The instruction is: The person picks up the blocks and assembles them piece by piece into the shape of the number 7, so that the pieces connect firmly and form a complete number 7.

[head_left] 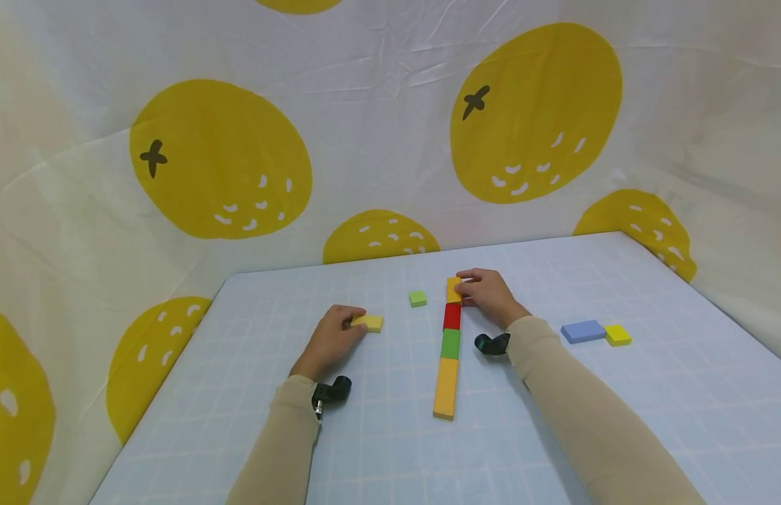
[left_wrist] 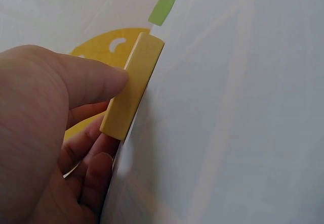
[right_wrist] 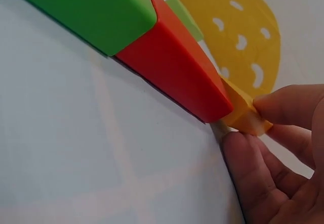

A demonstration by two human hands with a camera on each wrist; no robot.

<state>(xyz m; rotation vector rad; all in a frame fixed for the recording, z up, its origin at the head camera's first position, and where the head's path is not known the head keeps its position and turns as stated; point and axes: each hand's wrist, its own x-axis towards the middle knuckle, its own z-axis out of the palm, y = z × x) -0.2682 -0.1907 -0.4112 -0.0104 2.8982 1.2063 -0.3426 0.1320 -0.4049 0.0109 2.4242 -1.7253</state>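
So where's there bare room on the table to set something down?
Bare table lies left of the left hand, and right of the right sleeve, nearer the person than the blue rectangular block. It's crowded along the block row, where the right hand pinches the far orange block.

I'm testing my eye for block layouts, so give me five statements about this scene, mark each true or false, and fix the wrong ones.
1. The right hand grips the small orange block. True.
2. The blue block lies beside the bright yellow block. True.
3. The red block touches the blue block. False: the red block lies between the small orange block and the dark green block.
4. The left hand holds nothing. False: the left hand pinches the pale yellow block.
5. The long orange block lies next to the dark green block. True.
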